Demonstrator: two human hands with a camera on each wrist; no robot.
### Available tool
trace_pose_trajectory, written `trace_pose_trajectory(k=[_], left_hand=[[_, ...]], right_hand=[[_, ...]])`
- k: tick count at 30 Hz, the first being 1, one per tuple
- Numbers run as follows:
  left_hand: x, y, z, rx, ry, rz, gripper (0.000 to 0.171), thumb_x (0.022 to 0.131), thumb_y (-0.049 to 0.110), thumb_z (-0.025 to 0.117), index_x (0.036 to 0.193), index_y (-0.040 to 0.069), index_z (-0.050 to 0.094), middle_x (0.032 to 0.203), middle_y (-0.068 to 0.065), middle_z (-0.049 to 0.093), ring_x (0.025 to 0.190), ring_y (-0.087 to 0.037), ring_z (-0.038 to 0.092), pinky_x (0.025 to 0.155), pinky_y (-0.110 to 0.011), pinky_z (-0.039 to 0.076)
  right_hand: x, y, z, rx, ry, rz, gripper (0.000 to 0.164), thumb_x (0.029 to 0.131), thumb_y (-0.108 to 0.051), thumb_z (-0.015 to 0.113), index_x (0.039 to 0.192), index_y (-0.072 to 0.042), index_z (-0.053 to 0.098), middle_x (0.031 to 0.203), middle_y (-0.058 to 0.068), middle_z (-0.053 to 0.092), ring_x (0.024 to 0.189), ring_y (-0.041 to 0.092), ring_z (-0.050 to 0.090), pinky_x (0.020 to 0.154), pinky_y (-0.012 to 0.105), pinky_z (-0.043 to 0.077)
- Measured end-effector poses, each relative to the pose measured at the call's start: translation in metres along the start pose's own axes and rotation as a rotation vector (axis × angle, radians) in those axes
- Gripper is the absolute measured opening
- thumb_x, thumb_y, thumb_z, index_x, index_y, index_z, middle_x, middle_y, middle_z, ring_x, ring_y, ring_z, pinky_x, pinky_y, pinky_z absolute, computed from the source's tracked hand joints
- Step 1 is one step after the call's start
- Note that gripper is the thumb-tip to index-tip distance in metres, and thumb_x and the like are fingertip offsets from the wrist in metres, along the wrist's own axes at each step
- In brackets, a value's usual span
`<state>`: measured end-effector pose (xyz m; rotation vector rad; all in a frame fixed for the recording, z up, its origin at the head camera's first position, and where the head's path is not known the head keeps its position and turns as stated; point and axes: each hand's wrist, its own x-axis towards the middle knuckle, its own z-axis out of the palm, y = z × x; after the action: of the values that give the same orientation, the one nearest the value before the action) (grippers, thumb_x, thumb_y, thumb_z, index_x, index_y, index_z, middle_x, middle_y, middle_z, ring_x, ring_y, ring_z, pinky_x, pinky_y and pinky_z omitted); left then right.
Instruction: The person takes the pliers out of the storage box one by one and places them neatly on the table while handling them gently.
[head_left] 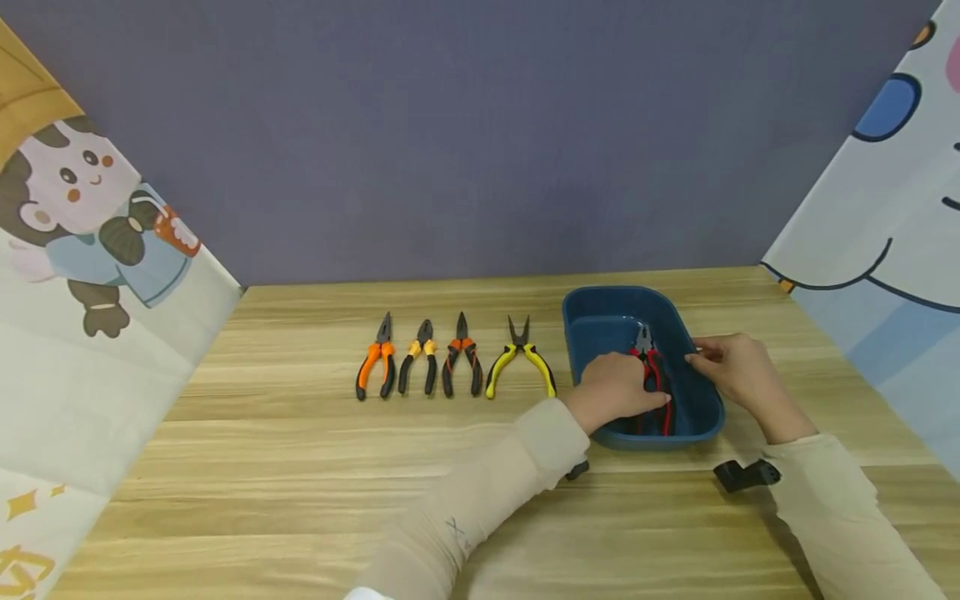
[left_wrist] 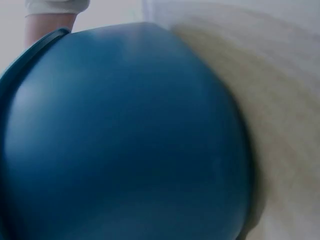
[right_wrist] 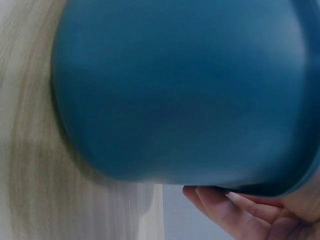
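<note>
On the left of the table (head_left: pixel 285 467), the orange pliers (head_left: pixel 384 340) lie with tips away from the person, and next come the black-and-yellow pliers (head_left: pixel 425 342), the black-and-orange pliers (head_left: pixel 462 340) and the yellow pliers (head_left: pixel 518 343), these last spread widest at the handles. All four lie in one tidy row, handles toward the person, so that part of the work looks done. To the right of the row sits the tray (head_left: pixel 592 329), with the red pliers (head_left: pixel 650 356) inside it; these look like what is left, and whether other tools lie under the hand there I cannot tell. The left hand (head_left: pixel 611 387) reaches into the tray over the red pliers, its thumb lying across toward their handles; its other fingertips are hidden, so whether it has hold of anything cannot be told. At the far right, the right hand (head_left: pixel 738 371) pinches the tray's right rim, fingers and thumb nearly together, and seems to be steadying it. Overall the work looks well along but unfinished, since the red pliers lie in the tray, apart from the row.
</note>
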<state>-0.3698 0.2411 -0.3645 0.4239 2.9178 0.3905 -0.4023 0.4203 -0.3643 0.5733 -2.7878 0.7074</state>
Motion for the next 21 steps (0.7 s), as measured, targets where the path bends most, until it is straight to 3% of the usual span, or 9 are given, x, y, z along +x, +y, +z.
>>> trace_pose_trajectory(k=[12, 15, 17, 21], left_hand=[[0.011, 0.005, 0.010, 0.022, -0.040, -0.073, 0.050, 0.087, 0.060, 0.054, 0.057, 0.020, 0.061, 0.058, 0.007, 0.057, 0.059, -0.010, 0.054, 0.048, -0.024, 0.042], [0.015, 0.008, 0.012, 0.047, -0.044, -0.098, 0.051, 0.084, 0.064, 0.053, 0.062, 0.019, 0.065, 0.075, 0.006, 0.065, 0.074, -0.011, 0.059, 0.054, -0.024, 0.045], [0.018, 0.011, 0.013, 0.064, -0.049, -0.122, 0.053, 0.082, 0.068, 0.053, 0.075, 0.019, 0.071, 0.094, 0.004, 0.066, 0.085, -0.012, 0.060, 0.060, -0.025, 0.048], [0.023, 0.015, 0.015, 0.070, -0.062, -0.166, 0.060, 0.079, 0.072, 0.053, 0.101, 0.019, 0.071, 0.123, -0.001, 0.056, 0.094, -0.014, 0.060, 0.065, -0.026, 0.050]], right_hand=[[0.000, -0.001, -0.001, -0.002, -0.019, 0.010, 0.031, 0.086, -0.006, 0.066, 0.107, 0.016, 0.062, 0.082, 0.025, 0.068, 0.079, 0.045, 0.064, 0.067, 0.054, 0.050], [0.000, -0.001, 0.000, -0.001, -0.010, 0.001, 0.030, 0.085, -0.005, 0.066, 0.106, 0.016, 0.062, 0.081, 0.025, 0.068, 0.078, 0.044, 0.064, 0.066, 0.054, 0.050], [0.000, -0.001, 0.000, -0.007, -0.007, -0.002, 0.030, 0.085, -0.004, 0.066, 0.106, 0.016, 0.063, 0.080, 0.025, 0.068, 0.077, 0.044, 0.064, 0.066, 0.053, 0.050], [0.000, -0.001, -0.001, -0.011, -0.007, -0.002, 0.030, 0.085, -0.004, 0.066, 0.106, 0.016, 0.063, 0.080, 0.026, 0.068, 0.077, 0.044, 0.065, 0.065, 0.053, 0.050]])
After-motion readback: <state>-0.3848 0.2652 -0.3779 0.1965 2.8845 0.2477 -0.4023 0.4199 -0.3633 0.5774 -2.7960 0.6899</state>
